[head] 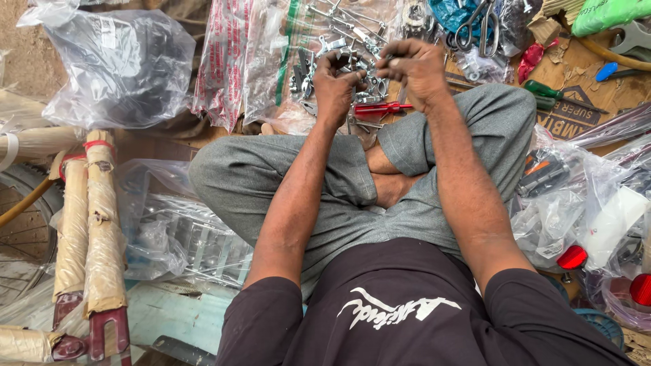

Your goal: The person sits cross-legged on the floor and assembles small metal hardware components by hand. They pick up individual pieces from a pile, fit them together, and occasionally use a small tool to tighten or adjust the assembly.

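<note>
Hands working over a heap of metal parts (pixel 352 74) on the floor: left hand (pixel 336 81) curling shut on a small metal piece (pixel 349 61), right hand (pixel 415 68) pinching something too small to tell, red screwdriver (pixel 380 108) lying just below.

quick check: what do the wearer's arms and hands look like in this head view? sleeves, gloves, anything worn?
Both arms are bare from the upper arm down, below short dark maroon-brown sleeves of a T-shirt with a white printed mark on the chest. The left hand and right hand are bare: no gloves. No watch, band or ring shows on either wrist or hand, though the fingers are partly curled out of sight.
</note>
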